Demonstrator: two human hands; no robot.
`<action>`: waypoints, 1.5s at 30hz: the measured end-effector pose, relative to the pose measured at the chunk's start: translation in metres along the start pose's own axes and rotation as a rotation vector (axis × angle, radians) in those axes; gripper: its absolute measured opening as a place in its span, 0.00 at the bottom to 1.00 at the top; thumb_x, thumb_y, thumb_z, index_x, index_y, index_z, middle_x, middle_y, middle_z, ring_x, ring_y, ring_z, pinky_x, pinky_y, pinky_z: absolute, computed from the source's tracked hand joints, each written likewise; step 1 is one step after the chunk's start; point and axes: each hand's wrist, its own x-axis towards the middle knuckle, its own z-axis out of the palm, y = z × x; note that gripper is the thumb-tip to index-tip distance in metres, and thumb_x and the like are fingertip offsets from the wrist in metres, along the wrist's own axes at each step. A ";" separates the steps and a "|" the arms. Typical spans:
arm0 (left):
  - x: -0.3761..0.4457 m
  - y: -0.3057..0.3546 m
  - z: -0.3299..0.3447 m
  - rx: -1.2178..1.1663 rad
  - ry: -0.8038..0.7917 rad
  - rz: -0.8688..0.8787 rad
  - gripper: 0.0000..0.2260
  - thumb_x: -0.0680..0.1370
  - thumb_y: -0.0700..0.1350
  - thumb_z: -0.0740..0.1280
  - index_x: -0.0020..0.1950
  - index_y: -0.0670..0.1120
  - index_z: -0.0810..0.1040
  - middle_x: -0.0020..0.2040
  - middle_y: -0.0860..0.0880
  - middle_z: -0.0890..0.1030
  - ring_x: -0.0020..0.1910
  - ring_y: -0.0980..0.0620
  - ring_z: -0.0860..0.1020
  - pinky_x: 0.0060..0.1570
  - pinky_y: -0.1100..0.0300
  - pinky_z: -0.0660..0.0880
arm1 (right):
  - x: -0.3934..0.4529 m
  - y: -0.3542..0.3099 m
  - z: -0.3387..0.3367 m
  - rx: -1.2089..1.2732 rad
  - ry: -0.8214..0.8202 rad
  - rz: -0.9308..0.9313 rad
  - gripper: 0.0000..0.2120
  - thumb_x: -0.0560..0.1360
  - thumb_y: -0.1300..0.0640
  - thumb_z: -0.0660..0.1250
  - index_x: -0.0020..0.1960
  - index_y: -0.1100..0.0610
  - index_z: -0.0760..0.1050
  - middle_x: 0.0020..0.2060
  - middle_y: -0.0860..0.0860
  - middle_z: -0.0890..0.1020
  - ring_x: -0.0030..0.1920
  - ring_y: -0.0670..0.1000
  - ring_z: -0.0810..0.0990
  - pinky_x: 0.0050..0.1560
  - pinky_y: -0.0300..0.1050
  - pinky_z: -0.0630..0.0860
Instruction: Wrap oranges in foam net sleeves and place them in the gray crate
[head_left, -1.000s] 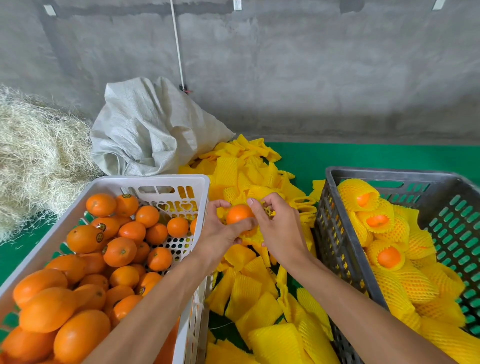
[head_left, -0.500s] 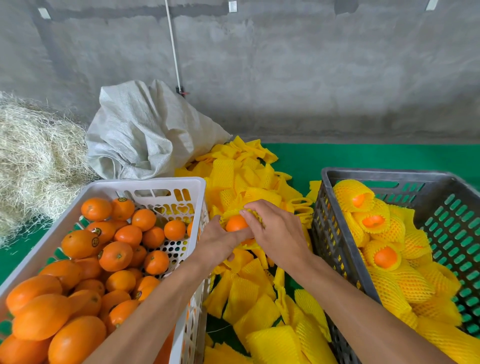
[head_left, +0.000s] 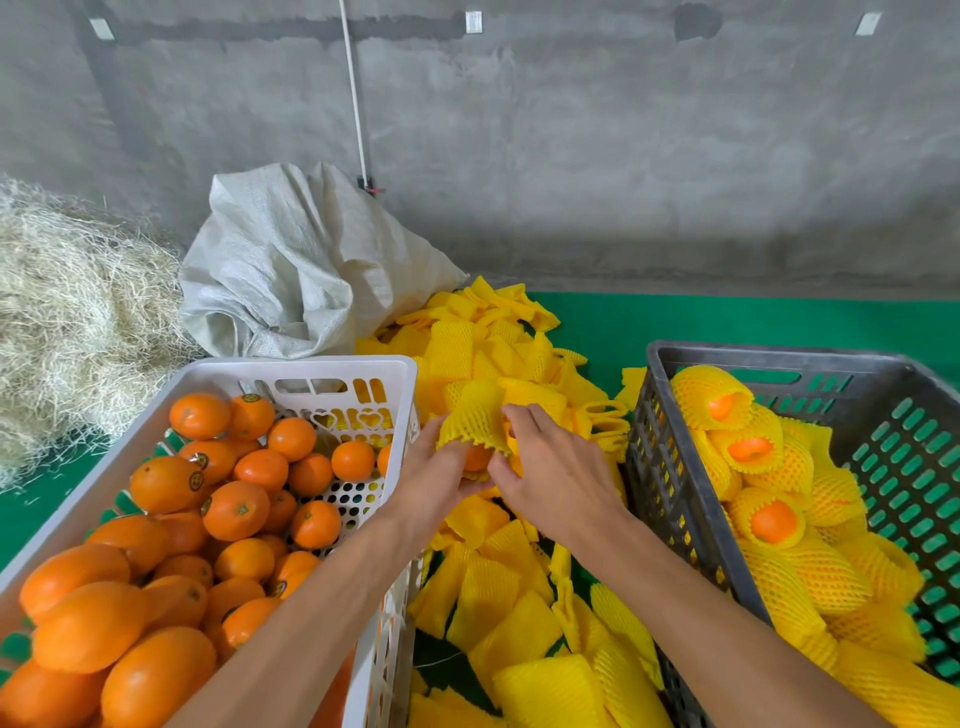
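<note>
Between the two crates, my left hand (head_left: 440, 478) and my right hand (head_left: 558, 475) hold one orange (head_left: 475, 457) inside a yellow foam net sleeve (head_left: 475, 415). The sleeve covers most of the orange; only a small patch of peel shows under its frilled edge. Fingers of both hands curl around the sleeve and fruit. The gray crate (head_left: 670, 467) stands to the right and holds several sleeved oranges (head_left: 774, 522). A white crate (head_left: 306, 366) on the left is full of bare oranges (head_left: 236, 509).
Loose yellow sleeves (head_left: 498, 618) lie heaped on the green floor between and behind the crates. A white woven sack (head_left: 291, 270) and a straw pile (head_left: 67, 317) sit at the back left against a concrete wall.
The orange was bare a second ago; the sleeve has since been pulled over it, hiding most of it. Both hands stayed in the same spot.
</note>
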 end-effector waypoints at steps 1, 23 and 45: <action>-0.001 0.001 0.001 0.005 -0.040 -0.016 0.21 0.79 0.38 0.68 0.72 0.42 0.73 0.50 0.42 0.84 0.51 0.46 0.83 0.54 0.46 0.82 | 0.000 0.000 0.002 0.034 -0.054 0.039 0.24 0.84 0.45 0.56 0.77 0.53 0.63 0.67 0.51 0.76 0.58 0.55 0.81 0.49 0.51 0.80; -0.005 -0.003 0.002 0.345 0.128 0.178 0.25 0.81 0.50 0.67 0.77 0.58 0.65 0.65 0.41 0.78 0.59 0.46 0.80 0.64 0.38 0.77 | -0.002 -0.012 0.001 0.071 -0.032 0.107 0.26 0.83 0.47 0.57 0.78 0.57 0.61 0.51 0.54 0.84 0.47 0.56 0.84 0.40 0.49 0.77; -0.002 -0.001 0.001 0.485 0.148 0.181 0.26 0.79 0.53 0.73 0.75 0.47 0.73 0.68 0.51 0.78 0.67 0.50 0.76 0.69 0.46 0.75 | -0.004 -0.009 -0.002 0.170 -0.011 0.048 0.22 0.86 0.47 0.52 0.75 0.55 0.68 0.54 0.56 0.84 0.49 0.58 0.83 0.46 0.55 0.79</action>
